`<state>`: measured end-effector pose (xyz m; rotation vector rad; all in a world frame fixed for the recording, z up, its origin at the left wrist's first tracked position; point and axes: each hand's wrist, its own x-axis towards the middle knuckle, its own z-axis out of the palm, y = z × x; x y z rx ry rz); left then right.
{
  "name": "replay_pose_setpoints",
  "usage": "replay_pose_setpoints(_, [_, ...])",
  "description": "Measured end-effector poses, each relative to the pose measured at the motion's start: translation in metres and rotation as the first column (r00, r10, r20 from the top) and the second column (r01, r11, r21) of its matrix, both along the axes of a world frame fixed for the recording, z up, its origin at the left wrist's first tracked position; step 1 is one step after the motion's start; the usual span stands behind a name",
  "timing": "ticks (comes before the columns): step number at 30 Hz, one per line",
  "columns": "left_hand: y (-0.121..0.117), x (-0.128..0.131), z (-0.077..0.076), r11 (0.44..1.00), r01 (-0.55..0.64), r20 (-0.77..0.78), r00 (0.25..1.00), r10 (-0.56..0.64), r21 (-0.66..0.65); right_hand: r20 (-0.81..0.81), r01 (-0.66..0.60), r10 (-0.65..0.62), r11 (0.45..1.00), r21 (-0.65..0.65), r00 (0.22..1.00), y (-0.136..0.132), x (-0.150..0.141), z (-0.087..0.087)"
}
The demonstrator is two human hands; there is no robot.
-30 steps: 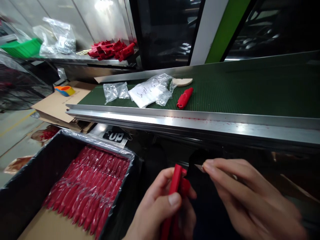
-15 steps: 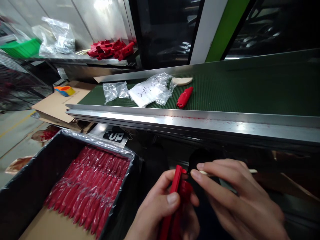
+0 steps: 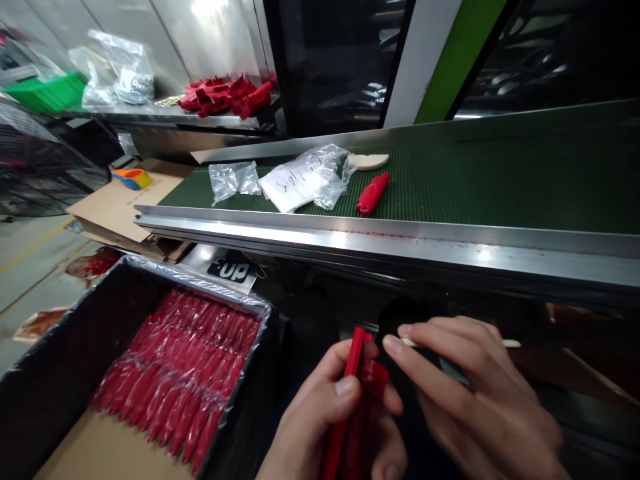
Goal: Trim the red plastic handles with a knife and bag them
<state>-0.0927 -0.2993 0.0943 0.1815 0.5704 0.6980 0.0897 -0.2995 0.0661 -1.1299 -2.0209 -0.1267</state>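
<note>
A red plastic casing (image 3: 361, 400), clasped between thumb and curled fingers of the left hand (image 3: 317, 410), sits before the green conveyor (image 3: 475, 187); alongside, the right hand (image 3: 465, 393) pinches a slim pale stick (image 3: 511, 343). Below the conveyor's left end, a plastic-lined box (image 3: 65, 347) holds rows of plastic-wrapped red pieces (image 3: 170, 373).

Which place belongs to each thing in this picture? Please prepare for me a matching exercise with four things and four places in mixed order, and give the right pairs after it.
Things:
1. Pale thin stick
2. Straight-edged red part
3. Plastic-covered red pieces
4. Cream half-round piece

Places:
A. On the green belt
B. In the left hand
C. In the dark-lined box
D. In the right hand

Right pairs: 1-D, 2-B, 3-C, 4-A.
</note>
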Motion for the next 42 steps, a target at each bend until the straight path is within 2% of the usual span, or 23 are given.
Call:
replay_pose_setpoints(12, [0.000,-0.003,-0.005,0.999,0.028,0.000,1.000,-0.028,0.040,0.040,0.010,-0.010,1.000,0.015,0.999,0.003,-0.001,0.001])
replay_pose_setpoints(22, [-0.001,0.002,-0.028,0.992,0.010,0.107,0.994,-0.024,0.128,0.074,0.005,-0.005,1.000,0.010,0.997,-0.003,0.002,-0.001])
replay_pose_setpoints(24, [-0.004,0.003,-0.038,0.993,-0.037,0.109,0.994,0.024,0.115,0.005,0.014,-0.014,1.000,0.008,1.000,-0.004,0.003,-0.003])
replay_pose_setpoints(27, [-0.007,0.004,-0.050,0.984,-0.140,0.102,0.986,0.128,0.113,-0.120,0.115,-0.111,0.993,0.028,0.987,-0.006,0.005,-0.003])
replay_pose_setpoints(29, [-0.007,0.001,-0.049,0.984,-0.138,0.100,0.987,0.127,0.116,-0.110,0.136,-0.132,0.990,0.026,0.985,-0.005,0.006,-0.003])
replay_pose_setpoints(32, [-0.007,-0.002,-0.041,0.993,-0.072,0.100,0.993,0.062,0.093,-0.044,0.022,-0.024,0.999,-0.031,0.999,-0.003,0.003,-0.004])
replay_pose_setpoints(34, [-0.007,-0.002,-0.037,0.992,-0.078,0.132,0.989,0.065,0.100,-0.007,-0.023,0.023,0.999,-0.038,1.000,-0.001,0.000,-0.004])
replay_pose_setpoints(42, [-0.008,0.004,-0.045,0.984,-0.127,0.180,0.978,0.103,0.127,0.052,-0.020,0.020,1.000,-0.006,0.998,-0.001,-0.007,-0.007])
